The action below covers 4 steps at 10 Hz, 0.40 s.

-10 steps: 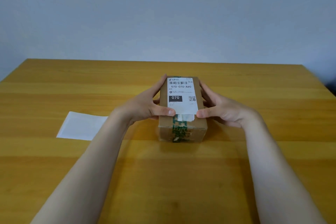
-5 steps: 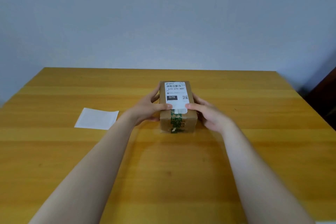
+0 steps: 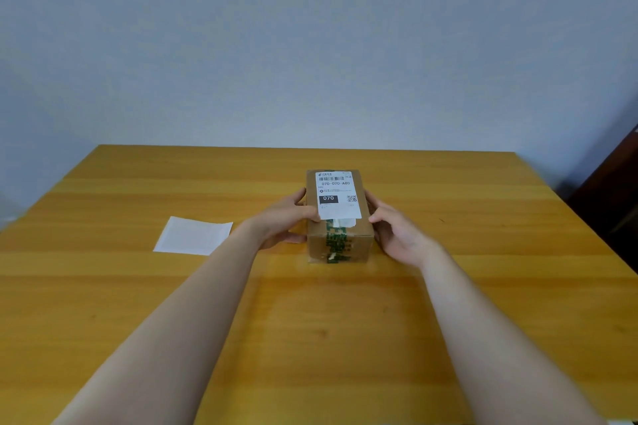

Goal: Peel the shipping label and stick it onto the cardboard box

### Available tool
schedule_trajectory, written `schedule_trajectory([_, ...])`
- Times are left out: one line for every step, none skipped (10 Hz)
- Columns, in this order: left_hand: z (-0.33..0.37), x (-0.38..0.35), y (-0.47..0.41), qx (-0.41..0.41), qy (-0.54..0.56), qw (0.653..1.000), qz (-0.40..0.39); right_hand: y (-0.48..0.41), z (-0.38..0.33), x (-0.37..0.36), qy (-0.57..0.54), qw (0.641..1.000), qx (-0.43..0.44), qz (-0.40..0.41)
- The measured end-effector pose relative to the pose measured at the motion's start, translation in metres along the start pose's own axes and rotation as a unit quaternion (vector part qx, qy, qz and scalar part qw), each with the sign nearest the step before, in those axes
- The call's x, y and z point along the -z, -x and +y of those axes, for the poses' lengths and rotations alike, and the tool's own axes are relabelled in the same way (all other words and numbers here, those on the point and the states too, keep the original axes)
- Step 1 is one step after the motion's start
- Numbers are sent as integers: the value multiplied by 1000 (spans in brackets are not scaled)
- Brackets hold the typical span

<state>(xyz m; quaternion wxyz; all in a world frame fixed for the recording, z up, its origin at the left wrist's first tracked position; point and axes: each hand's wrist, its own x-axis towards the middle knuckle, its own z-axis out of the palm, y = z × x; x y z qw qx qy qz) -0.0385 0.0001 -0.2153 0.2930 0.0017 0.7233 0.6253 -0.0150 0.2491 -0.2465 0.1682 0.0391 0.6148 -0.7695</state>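
A small cardboard box (image 3: pixel 340 238) sits near the middle of a yellow wooden surface (image 3: pixel 483 286), straight ahead of you. It is sealed with green printed tape (image 3: pixel 336 241) running over its near end. The white shipping label (image 3: pixel 337 195) lies flat on the box's top, with its barcode at the far end and its near edge just short of the box's near edge.

Your left hand (image 3: pixel 284 219) clasps the box's left side. Its thumb (image 3: pixel 310 216) lies on the label's near left corner, and its fingers (image 3: pixel 298 195) curl against the side wall.

Your right hand (image 3: pixel 397 231) is beside the box's right side, fingers (image 3: pixel 374 200) loosely spread and holding nothing. I cannot tell whether they touch the cardboard.

A blank white backing sheet (image 3: pixel 193 236) lies flat on the surface, well to the left of the box.
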Motion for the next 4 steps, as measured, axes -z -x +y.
schedule_trajectory([7, -6, 16, -2, 17, 999, 29, 13, -4, 2, -99, 992, 12, 71])
schedule_trajectory([17, 1, 45, -27, -34, 996, 75, 36, -23, 1, -44, 995, 22, 92])
schedule_trajectory([43, 23, 84, -71, -66, 991, 97, 64, -71, 2, 43, 993, 76, 81])
schedule_trajectory([80, 40, 132, -164, -131, 967, 144, 104, -134, 0, 128, 966, 185, 125])
